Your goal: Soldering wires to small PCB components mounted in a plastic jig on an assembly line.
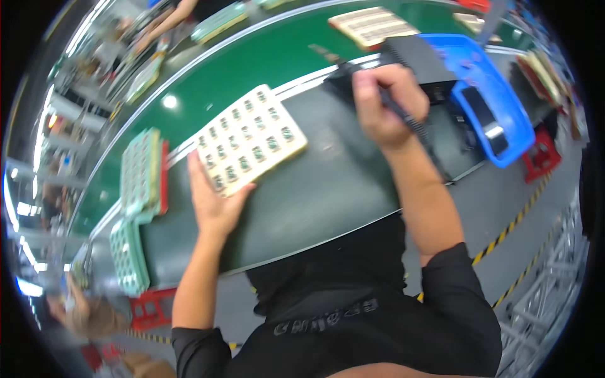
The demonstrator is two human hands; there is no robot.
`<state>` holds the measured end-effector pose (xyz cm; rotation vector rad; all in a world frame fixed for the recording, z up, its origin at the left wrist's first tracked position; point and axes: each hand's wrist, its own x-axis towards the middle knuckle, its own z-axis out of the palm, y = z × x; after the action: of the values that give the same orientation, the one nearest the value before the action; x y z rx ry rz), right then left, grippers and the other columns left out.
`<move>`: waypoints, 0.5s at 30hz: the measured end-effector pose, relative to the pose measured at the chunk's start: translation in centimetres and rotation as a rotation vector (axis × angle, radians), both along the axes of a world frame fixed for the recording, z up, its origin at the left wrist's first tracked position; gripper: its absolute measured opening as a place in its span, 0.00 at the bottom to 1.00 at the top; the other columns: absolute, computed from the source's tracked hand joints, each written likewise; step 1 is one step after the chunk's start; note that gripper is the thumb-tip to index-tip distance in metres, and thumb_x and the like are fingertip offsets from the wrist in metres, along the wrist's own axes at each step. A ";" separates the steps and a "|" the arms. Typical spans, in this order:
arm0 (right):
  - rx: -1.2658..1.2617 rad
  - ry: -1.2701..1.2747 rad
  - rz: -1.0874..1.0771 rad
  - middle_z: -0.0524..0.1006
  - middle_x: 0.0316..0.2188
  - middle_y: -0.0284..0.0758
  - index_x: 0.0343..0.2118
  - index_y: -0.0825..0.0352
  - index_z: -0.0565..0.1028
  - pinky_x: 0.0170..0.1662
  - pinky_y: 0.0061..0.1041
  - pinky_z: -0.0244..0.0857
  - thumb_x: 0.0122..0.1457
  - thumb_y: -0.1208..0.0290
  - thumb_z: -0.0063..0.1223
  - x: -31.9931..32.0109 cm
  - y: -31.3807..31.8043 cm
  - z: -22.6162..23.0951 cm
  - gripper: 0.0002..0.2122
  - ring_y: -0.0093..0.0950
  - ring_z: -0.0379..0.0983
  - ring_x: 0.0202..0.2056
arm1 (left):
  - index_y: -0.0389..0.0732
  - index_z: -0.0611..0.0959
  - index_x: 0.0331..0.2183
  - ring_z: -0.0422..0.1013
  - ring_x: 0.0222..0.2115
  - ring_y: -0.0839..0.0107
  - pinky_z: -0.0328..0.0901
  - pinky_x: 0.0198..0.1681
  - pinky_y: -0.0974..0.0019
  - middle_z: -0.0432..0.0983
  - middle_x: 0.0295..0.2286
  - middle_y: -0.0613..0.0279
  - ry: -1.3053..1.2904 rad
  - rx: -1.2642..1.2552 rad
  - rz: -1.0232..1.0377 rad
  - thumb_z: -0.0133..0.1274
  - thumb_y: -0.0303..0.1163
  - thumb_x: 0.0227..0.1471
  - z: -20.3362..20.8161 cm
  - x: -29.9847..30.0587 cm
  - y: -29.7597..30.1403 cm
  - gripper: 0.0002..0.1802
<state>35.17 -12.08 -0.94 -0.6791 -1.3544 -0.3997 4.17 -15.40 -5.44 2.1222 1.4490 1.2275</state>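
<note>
At a work surface [302, 217], we keep our L hand [217, 205] on a cream tray [277, 129] set w/ rows of small green-and-black pieces [257, 154]. The tray lies at a slant on the surface, L of centre, its far side beside the metal edging [309, 84] of a green belt [179, 88]. Our L fingers [196, 176] and thumb are spread wide around the tray's near L corner, touching 2 edges; how firmly they press, we can't tell. Our R hand [391, 107], R of the tray & well apart from it, is raised w/ its fingers closed around a dark pen-like tool [332, 57], metal tip pointing up & L.

Nr our R hand sit a dark box [423, 60] and a blue bin [522, 123] w/ a dark slab [482, 110] inside. Across the belt's far R part we see a 2nd cream-coloured tray [373, 26]. To our L, a pale-green tray [135, 173] stands w/ a red panel [164, 176] beside it; another green tray [129, 258] lies nr the surface's L end. Upper L, a co-worker's arm [169, 25] reaches in. Below R, yellow-and-black tape [512, 230] marks the grey floor [488, 211].
</note>
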 end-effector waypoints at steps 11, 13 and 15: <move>0.041 0.013 -0.064 0.69 0.16 0.35 0.21 0.66 0.69 0.20 0.27 0.61 0.44 0.80 0.55 -7.7 -17.3 -1.6 0.05 0.32 0.67 0.16 | 0.33 0.56 0.56 0.66 0.46 0.59 0.59 0.50 0.63 0.66 0.47 0.44 0.097 0.041 0.044 0.64 0.30 0.35 -2.5 -6.2 5.4 0.49; 0.001 0.045 -0.078 0.69 0.16 0.35 0.21 0.67 0.69 0.20 0.26 0.60 0.44 0.80 0.54 -7.6 -16.9 -1.8 0.05 0.32 0.66 0.16 | 0.33 0.57 0.56 0.65 0.47 0.57 0.58 0.51 0.62 0.66 0.47 0.44 0.153 0.046 0.075 0.63 0.31 0.37 -1.7 -5.9 4.7 0.46; 0.007 0.024 -0.109 0.69 0.15 0.35 0.21 0.67 0.69 0.19 0.25 0.60 0.44 0.80 0.55 -6.8 -16.4 -1.9 0.05 0.30 0.66 0.15 | 0.33 0.62 0.54 0.64 0.48 0.55 0.57 0.52 0.62 0.66 0.47 0.44 0.279 0.079 0.081 0.59 0.32 0.42 0.0 -5.8 2.0 0.38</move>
<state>28.34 -28.43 -2.81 -0.7516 -1.2968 -0.4815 -1.63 -13.41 -5.46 2.3871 1.6379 1.0644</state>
